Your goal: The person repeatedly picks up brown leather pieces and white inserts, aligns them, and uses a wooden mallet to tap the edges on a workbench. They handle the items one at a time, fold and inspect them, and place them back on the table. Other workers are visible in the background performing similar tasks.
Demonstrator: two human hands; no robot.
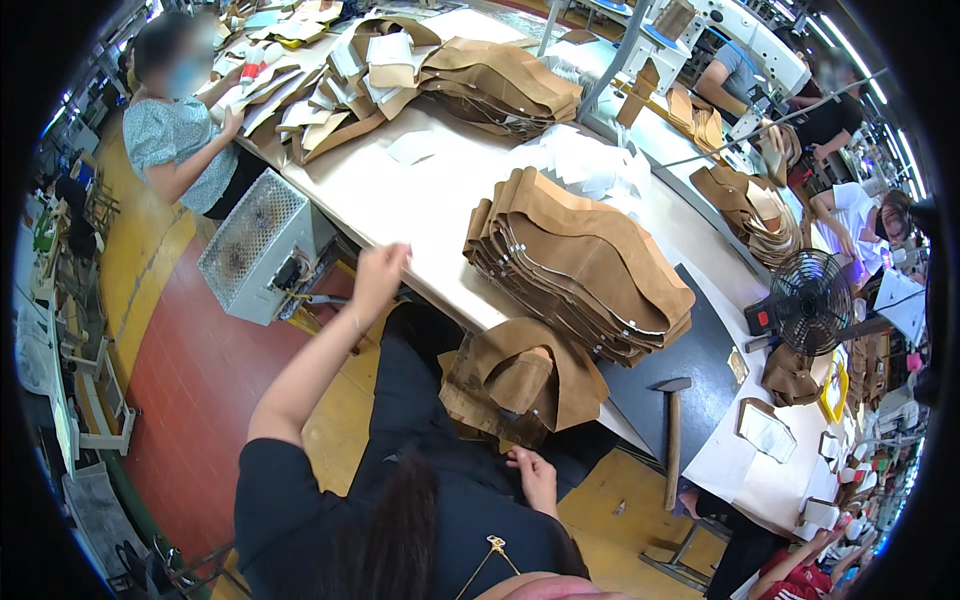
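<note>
A brown leather piece (575,385), curved and partly folded, rests over my lap against the table's front edge. My left hand (378,280) is raised at the table edge, left of that leather, with its fingers pinched together. Whatever may be in that pinch is too small to make out. Just below the leather's lower edge, my right hand (536,480) is close to my lap with its fingers curled in; their tips and anything between them are not clear. Beyond the lap piece stands a thick stack of brown leather pieces (590,250) on the table.
A hammer (673,440) lies on a dark board (640,400) at the right. Further right is a black fan (810,300). White sheets (585,160) and another leather stack (500,80) sit farther back. A mesh-covered box (255,245) is left of the table, near a co-worker (185,145).
</note>
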